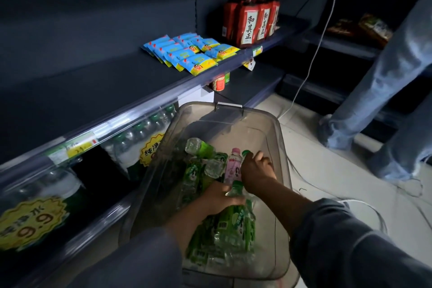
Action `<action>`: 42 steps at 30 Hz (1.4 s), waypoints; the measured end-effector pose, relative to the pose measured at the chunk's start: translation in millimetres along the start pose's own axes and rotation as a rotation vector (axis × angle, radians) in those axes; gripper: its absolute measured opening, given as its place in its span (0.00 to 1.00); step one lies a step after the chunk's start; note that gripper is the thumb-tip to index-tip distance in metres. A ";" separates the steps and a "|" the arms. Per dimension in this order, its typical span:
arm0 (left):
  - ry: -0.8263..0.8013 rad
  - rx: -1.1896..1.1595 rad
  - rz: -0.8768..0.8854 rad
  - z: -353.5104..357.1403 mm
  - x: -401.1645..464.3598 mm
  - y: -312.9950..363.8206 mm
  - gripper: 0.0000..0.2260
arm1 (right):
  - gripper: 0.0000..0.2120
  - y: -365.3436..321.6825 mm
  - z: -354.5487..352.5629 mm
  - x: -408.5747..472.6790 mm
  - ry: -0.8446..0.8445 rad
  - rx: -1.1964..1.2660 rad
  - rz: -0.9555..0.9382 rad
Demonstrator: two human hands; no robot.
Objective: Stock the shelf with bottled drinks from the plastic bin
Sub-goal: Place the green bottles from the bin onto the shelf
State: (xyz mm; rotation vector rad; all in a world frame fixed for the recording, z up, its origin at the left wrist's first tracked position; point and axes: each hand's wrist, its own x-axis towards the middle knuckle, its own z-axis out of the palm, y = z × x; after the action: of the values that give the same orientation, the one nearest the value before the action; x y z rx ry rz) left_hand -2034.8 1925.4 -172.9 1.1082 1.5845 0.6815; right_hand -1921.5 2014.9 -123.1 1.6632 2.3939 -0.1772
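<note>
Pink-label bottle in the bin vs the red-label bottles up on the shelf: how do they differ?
Place: the pink-label bottle lies in the plastic bin among green-label bottles; the red-label bottles are on the shelf.
Pose: the pink one lies tilted; the red ones stand upright.
Number: one pink, a tight cluster of red.
Contact: the right hand is against the pink one; nothing touches the red ones.
Shared: both are capped, labelled drink bottles.

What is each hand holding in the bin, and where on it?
Left hand grips a green bottle near its neck. Right hand closes on another green-capped bottle at its top.
</note>
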 end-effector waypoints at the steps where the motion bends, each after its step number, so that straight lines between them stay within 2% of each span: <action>1: 0.026 0.001 0.009 -2.0 -1.7 -1.5 0.17 | 0.28 -0.1 1.2 -1.4 0.019 0.035 0.006; 2: 0.063 -0.012 0.022 -3.0 -3.4 -2.2 0.20 | 0.26 0.3 1.7 -3.2 0.042 0.072 0.007; 4: 0.163 -0.053 0.058 -3.7 -7.7 -0.5 0.14 | 0.26 2.4 4.7 -5.8 0.093 0.125 -0.010; 6: 0.321 -0.039 0.124 -6.4 -11.0 4.2 0.10 | 0.32 4.5 6.8 -11.5 0.157 0.164 -0.052; 8: 0.502 0.047 0.175 -11.2 -19.7 17.0 0.15 | 0.36 5.6 5.6 -19.0 0.218 0.193 -0.095; 10: 0.642 0.195 0.187 -15.5 -26.8 27.2 0.24 | 0.36 5.1 0.3 -26.4 0.265 0.208 -0.124; 12: 0.682 0.345 0.173 -21.2 -37.6 39.3 0.30 | 0.39 3.9 -10.2 -34.7 0.309 0.226 -0.143; 17: 0.728 0.716 0.234 -38.9 -60.7 58.2 0.35 | 0.42 -2.9 -41.3 -50.0 0.433 0.362 -0.193; 20: 0.865 0.874 0.257 -50.4 -76.3 68.8 0.36 | 0.43 -11.9 -55.2 -61.5 0.496 0.380 -0.205; 23: 1.011 1.000 0.307 -69.3 -91.3 77.3 0.37 | 0.38 -22.1 -64.3 -76.4 0.623 0.368 -0.299; 29: 1.083 0.979 0.281 -113.6 -142.3 91.5 0.37 | 0.39 -54.2 -82.9 -97.3 0.637 0.580 -0.354; 36: 1.100 0.851 0.244 -181.6 -227.0 88.2 0.35 | 0.41 -131.5 -110.2 -124.4 0.647 0.727 -0.448; 42: 1.130 0.793 0.106 -235.0 -304.6 67.0 0.33 | 0.52 -213.5 -125.1 -169.5 0.624 0.901 -0.627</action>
State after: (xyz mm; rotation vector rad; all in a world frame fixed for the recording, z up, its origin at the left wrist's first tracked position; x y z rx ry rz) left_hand -2226.1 1701.7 83.7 1.4718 2.9460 0.8333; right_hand -2078.4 1813.7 34.4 1.2261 3.6094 -1.1250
